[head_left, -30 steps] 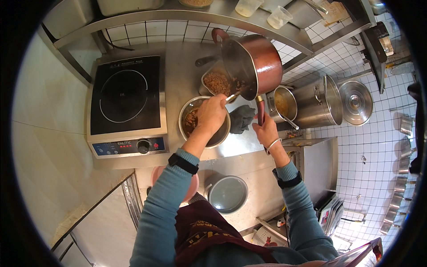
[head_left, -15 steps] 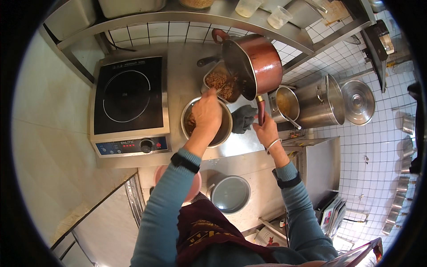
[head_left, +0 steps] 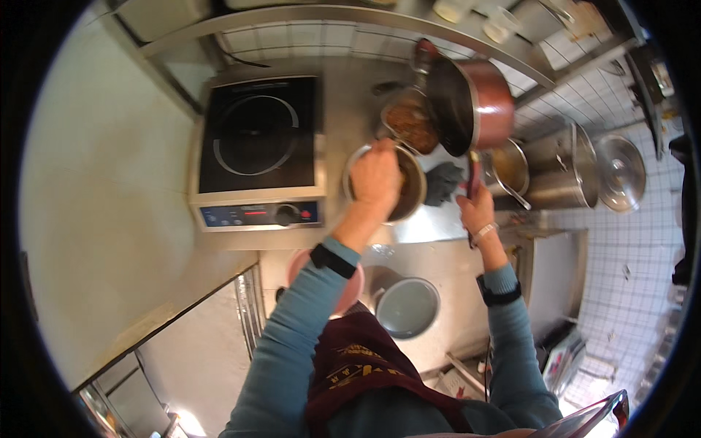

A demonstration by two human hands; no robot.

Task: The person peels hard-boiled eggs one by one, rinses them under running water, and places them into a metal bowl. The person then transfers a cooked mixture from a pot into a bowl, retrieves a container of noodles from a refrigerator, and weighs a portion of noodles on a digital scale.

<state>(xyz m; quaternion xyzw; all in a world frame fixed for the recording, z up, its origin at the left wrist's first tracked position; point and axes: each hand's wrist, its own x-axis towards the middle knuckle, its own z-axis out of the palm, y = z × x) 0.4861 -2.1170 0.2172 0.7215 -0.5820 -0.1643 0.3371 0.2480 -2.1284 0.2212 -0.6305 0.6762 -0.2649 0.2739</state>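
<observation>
My right hand (head_left: 477, 210) is closed around the dark red handle (head_left: 474, 175) of a reddish-brown pot (head_left: 492, 102). The pot lies tipped on its side, its dark mouth turned left beside a rectangular metal container (head_left: 385, 115) of brown minced food (head_left: 411, 124). Closed on a thin metal utensil (head_left: 395, 134), my left hand (head_left: 376, 177) hangs over a round steel bowl (head_left: 416, 191). Blur hides the utensil's far end. Some brown food shows inside the bowl, mostly covered by the hand. A dark grey cloth (head_left: 442, 182) lies between bowl and pot handle.
An induction cooker (head_left: 257, 139) stands at the left of the steel counter. Rightward are a small pot of yellowish liquid (head_left: 509, 166), a tall stockpot (head_left: 555, 168) and a round lid (head_left: 621, 174). A shelf (head_left: 321, 14) crosses above. Below are a grey bucket (head_left: 407, 309) and pink basin (head_left: 350, 292).
The whole view has shifted, so the counter and everything on it appear farther right. Both hands keep their grips, and the pot remains tipped by the food container.
</observation>
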